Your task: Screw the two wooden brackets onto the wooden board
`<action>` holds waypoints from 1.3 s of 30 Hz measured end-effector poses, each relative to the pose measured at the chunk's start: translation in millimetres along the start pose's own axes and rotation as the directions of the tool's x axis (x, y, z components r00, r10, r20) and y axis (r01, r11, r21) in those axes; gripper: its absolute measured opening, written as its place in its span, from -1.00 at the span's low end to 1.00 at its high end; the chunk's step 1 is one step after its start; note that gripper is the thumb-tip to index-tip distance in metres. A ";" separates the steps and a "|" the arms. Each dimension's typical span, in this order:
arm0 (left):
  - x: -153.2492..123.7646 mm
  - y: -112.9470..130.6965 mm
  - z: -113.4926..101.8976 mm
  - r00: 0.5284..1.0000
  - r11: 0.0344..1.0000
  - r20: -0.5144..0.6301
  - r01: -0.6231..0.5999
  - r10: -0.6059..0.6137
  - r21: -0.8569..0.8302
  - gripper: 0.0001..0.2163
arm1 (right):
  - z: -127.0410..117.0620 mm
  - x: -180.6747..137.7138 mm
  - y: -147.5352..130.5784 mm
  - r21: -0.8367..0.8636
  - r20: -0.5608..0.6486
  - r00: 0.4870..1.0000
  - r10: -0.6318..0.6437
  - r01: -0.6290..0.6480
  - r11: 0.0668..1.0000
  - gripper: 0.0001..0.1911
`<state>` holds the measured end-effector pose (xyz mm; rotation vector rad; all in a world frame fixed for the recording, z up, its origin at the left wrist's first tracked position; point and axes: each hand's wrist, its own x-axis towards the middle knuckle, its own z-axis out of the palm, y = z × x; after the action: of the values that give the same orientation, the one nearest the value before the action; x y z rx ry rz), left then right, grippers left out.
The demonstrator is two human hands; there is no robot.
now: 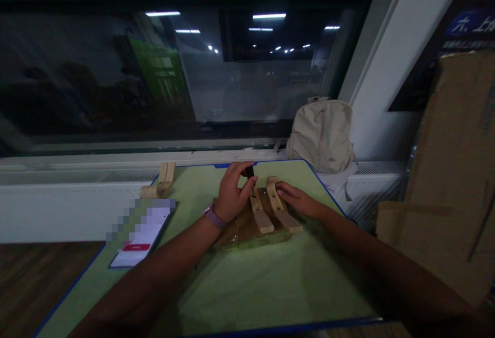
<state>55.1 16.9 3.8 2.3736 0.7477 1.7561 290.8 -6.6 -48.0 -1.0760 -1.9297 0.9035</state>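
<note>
A: Entry, near edge first. What lay on the green mat [247,286]?

B: The near half of the mat carried only the two forearms. By its left edge lay a white sheet [143,237], partly blurred, with a red bar.

A: And the work itself?

B: A brown board [240,232] lay flat at mid-mat, toward the far edge. Two pale wooden strips lay side by side on it, apart, and ran away from the person: the left strip [261,217] and the right strip [284,214].

A: Hands?

B: The left hand [232,191], with a band on the wrist [214,218], was closed around a small dark tool [250,172]. The tool stood upright over the far end of the left strip. The tip was hidden, so contact could not be told. The upright grip probably served to press straight down.

A: The right hand [296,199]?

B: Fingers were loosely spread and laid flat on the far end of the right strip, gripping nothing. It most likely steadied the strip and the board.

A: Farther out?

B: Two spare wooden pieces [162,181] lay at the mat's far left corner, well apart from the board. A beige bag [320,134] sat on the sill beyond the far right corner, with the dark window [116,70] behind it.
</note>
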 end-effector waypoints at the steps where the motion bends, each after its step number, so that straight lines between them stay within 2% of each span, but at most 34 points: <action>1: -0.8 -0.7 0.8 1.000 1.000 0.004 0.016 -0.016 -0.004 -0.71 | 0.0 0.0 -0.3 -0.002 0.001 1.000 0.001 -0.001 1.000 -0.52; 8: -6.7 -4.1 4.7 0.993 0.988 0.034 0.119 -0.116 -0.103 -0.63 | 0.3 0.5 -0.6 0.008 0.001 1.000 0.000 0.000 1.000 -0.49; 11: -5.6 -3.4 3.5 0.996 0.987 0.037 0.080 -0.075 -0.141 -0.69 | 0.5 -0.1 -0.5 0.000 0.003 1.000 0.007 -0.007 1.000 -0.50; 16: -0.2 -0.4 0.3 0.999 0.999 0.015 -0.032 0.033 -0.036 -0.74 | 1.2 -0.4 1.6 -0.004 -0.009 1.000 0.000 0.000 1.000 -0.50; 25: -5.3 -2.4 4.1 0.998 0.997 0.010 0.065 -0.065 -0.037 -0.63 | 0.2 0.2 -1.9 -0.009 0.003 0.999 0.036 -0.036 0.999 -0.48; 30: -2.9 -1.7 2.9 0.999 0.995 0.049 0.028 -0.024 -0.093 -0.71 | 0.7 -0.2 -2.2 -0.005 -0.010 0.999 0.031 -0.031 1.000 -0.50; 34: 1.6 1.2 -0.2 0.999 0.999 0.024 -0.032 0.033 -0.021 -0.73 | 0.1 -0.8 -2.2 -0.009 -0.004 1.000 0.021 -0.021 1.000 -0.53; 39: -0.5 1.0 0.9 1.000 1.000 0.014 0.014 -0.014 -0.006 -0.70 | -0.1 -0.5 -1.0 -0.021 0.001 1.000 0.017 -0.017 1.000 -0.54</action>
<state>56.1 16.0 3.5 2.3689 0.7538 1.7317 290.6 -7.4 -47.3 -1.1060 -1.9375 0.8954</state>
